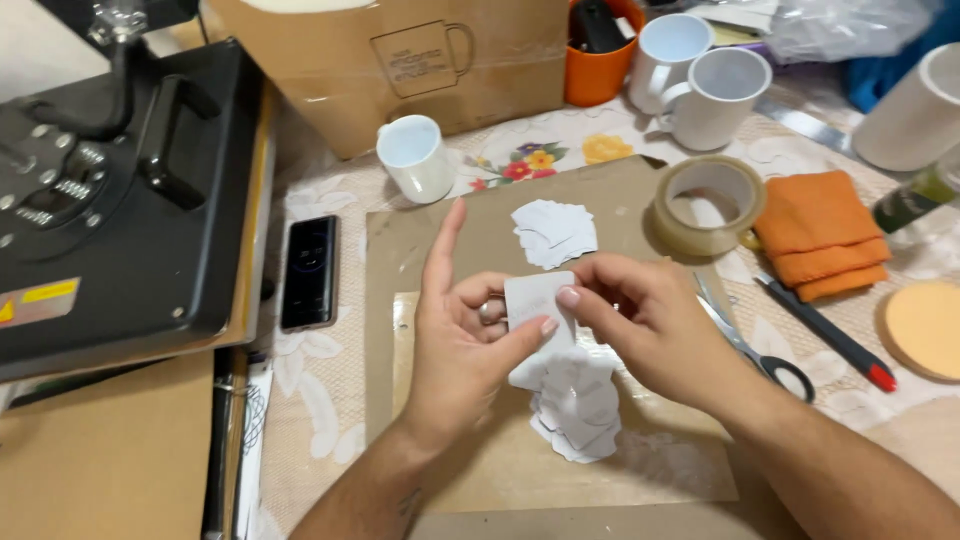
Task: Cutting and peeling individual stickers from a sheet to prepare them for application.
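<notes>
My left hand (460,340) and my right hand (650,325) together hold a small white paper card (535,300) above a brown cardboard sheet (420,250). The left thumb presses the card's lower edge and its index finger points up; the right fingertips pinch the card's right side. Below the hands lies a loose pile of white paper pieces (578,405). A second, smaller pile of white pieces (553,232) rests on the cardboard just beyond the hands.
A black heat press (110,200) fills the left. A phone (309,272), white mugs (416,158) (715,95), a tape roll (708,205), scissors (750,345), an orange cloth (820,235), a red-tipped pen (830,335), a round orange pad (925,328) and a cardboard box (400,60) surround the sheet.
</notes>
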